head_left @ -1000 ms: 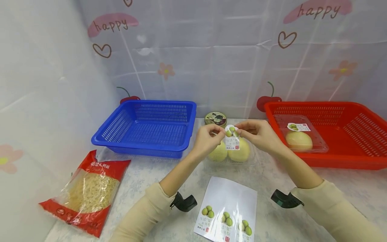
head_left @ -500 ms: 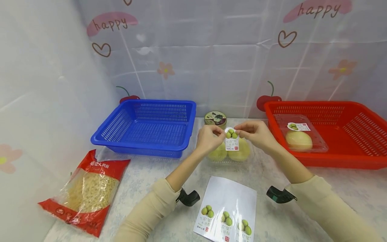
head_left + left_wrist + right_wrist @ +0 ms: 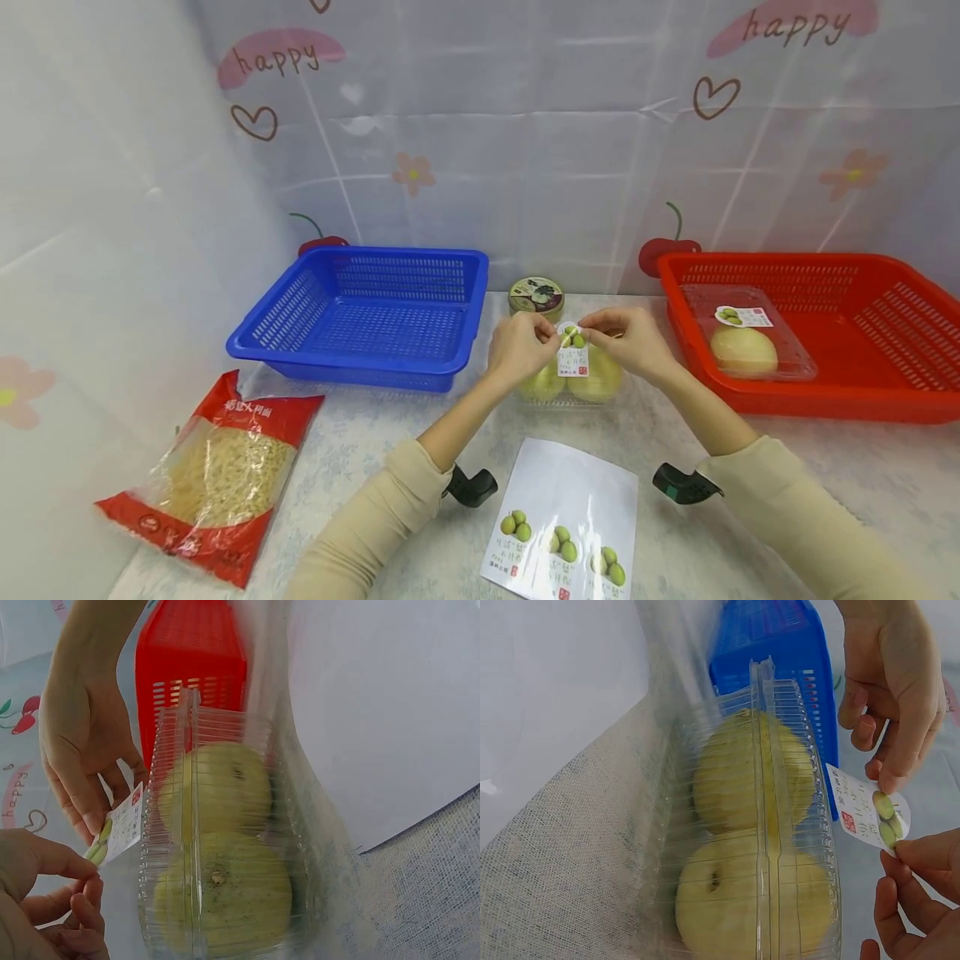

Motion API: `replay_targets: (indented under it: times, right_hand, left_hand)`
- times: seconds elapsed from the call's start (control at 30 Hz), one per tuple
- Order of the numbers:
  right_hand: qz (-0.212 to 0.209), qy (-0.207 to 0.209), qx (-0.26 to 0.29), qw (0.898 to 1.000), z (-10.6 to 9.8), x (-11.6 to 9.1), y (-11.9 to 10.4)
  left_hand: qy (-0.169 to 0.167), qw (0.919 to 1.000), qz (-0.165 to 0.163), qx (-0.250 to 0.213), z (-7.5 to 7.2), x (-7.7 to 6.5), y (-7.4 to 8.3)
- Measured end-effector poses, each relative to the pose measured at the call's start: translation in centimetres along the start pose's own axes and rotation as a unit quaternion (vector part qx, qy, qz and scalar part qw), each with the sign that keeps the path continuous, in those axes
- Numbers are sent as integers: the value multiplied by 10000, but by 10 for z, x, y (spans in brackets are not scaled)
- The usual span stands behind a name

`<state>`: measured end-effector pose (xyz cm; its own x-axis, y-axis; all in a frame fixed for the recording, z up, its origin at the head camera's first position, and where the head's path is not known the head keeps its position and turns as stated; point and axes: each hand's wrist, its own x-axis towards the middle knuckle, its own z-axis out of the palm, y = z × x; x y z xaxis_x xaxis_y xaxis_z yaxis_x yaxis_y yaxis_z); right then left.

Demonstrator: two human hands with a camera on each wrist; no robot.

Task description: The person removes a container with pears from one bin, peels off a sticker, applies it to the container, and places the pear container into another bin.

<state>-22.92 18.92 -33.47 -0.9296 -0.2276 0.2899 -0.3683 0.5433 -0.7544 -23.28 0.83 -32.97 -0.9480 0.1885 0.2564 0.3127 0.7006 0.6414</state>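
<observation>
A white sticker (image 3: pixel 573 360) printed with green fruit is stretched between both hands by its upper edges. My left hand (image 3: pixel 521 348) pinches its left side with thumb and forefinger; my right hand (image 3: pixel 626 340) pinches the right side the same way. Beneath them a lidded clear plastic box (image 3: pixel 225 727) stands on the table, with two pale yellow-green round fruits (image 3: pixel 750 772) inside. In the right wrist view the sticker (image 3: pixel 870 806) hangs tilted, its lower end close by the lid's edge.
A sheet of stickers (image 3: pixel 570 483) lies nearer me. The blue basket (image 3: pixel 468 342) stands left, the red basket (image 3: pixel 870 404) right, holding a labelled box (image 3: pixel 787 358). A round tin (image 3: pixel 536 298) is behind the hands; a red bag of pasta (image 3: pixel 232 475) lies front left.
Both hands have lowered the sticker slightly and shifted it a little left over the box. The grip of each hand on it stays the same.
</observation>
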Motion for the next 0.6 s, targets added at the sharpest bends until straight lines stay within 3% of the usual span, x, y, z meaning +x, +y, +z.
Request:
replay_targets:
  times: [0.23,0.6]
  right_hand:
    - [-251,52,-236,9994,5,0,3]
    - [-383,97,-564,9976,11,-2,6]
  left_hand:
    - [162,9965,445,695,4,-2,-4]
    - [258,9915,834,960,10,-2,-12]
